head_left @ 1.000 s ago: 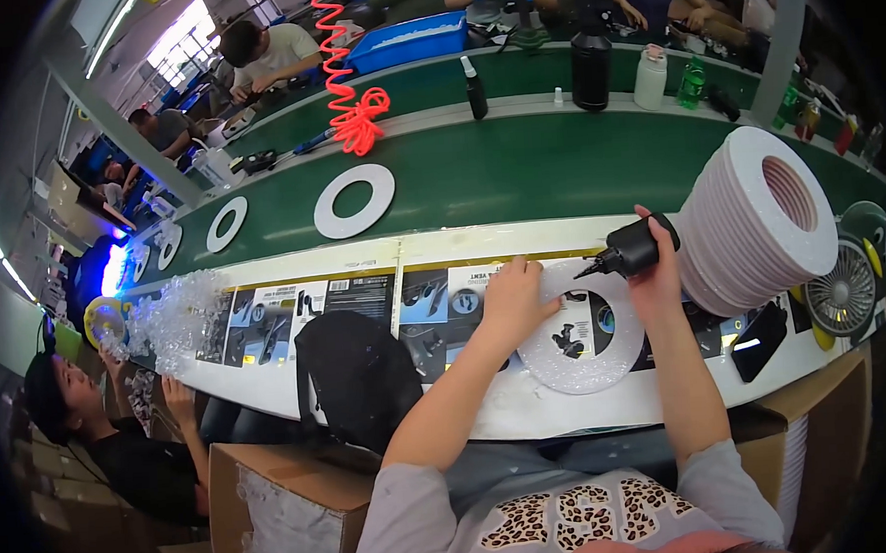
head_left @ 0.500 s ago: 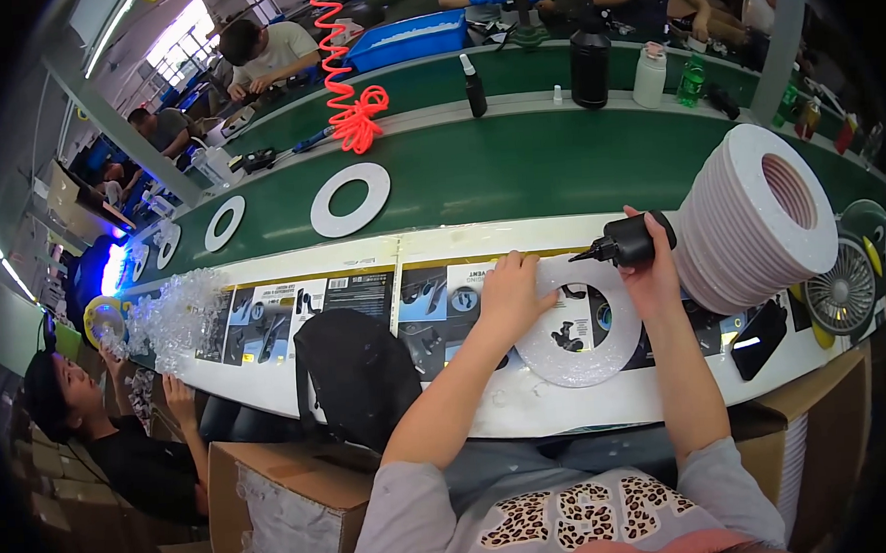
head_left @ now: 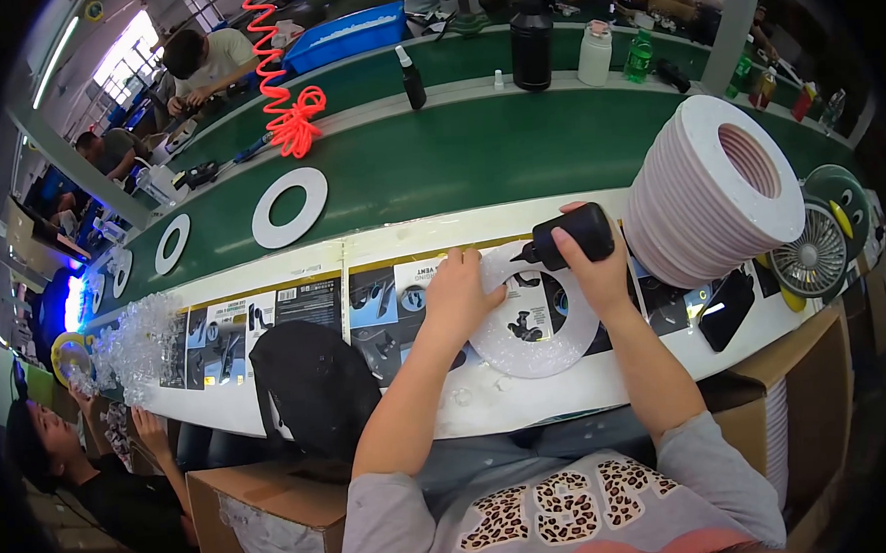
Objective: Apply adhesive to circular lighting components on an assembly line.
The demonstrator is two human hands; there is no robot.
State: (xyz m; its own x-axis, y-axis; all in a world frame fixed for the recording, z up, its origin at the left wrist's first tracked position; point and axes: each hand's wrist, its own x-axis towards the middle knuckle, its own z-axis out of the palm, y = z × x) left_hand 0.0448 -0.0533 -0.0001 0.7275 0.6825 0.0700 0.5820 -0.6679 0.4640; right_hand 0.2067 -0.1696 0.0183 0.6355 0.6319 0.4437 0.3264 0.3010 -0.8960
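A flat white ring (head_left: pixel 533 360) lies over printed packaging on the white bench. At its upper left edge, my left hand (head_left: pixel 458 294) is closed on the rim, thumb toward the ring's opening. My right hand (head_left: pixel 603 276) grips a black squeeze bottle (head_left: pixel 575 238) with a thin dark nozzle. The bottle is tilted, its tip pointing left and down at the ring's upper part; whether it touches cannot be made out. Shiny specks show on the ring's lower part. To the right of my right hand stands a tall stack of white rings (head_left: pixel 681 199).
Beyond the bench runs a green conveyor belt (head_left: pixel 408 178) carrying several white rings (head_left: pixel 264 218). A black cap (head_left: pixel 314 388) lies left of my left arm. A small fan (head_left: pixel 811 254) and a black phone (head_left: pixel 727 312) sit at right. Crumpled clear plastic (head_left: pixel 136 348) lies near a co-worker (head_left: pixel 124 493).
The whole view has shifted, so the scene sits further left. The black bottle is tipped more steeply, and its nozzle has moved slightly left along the ring. My left hand stays on the rim.
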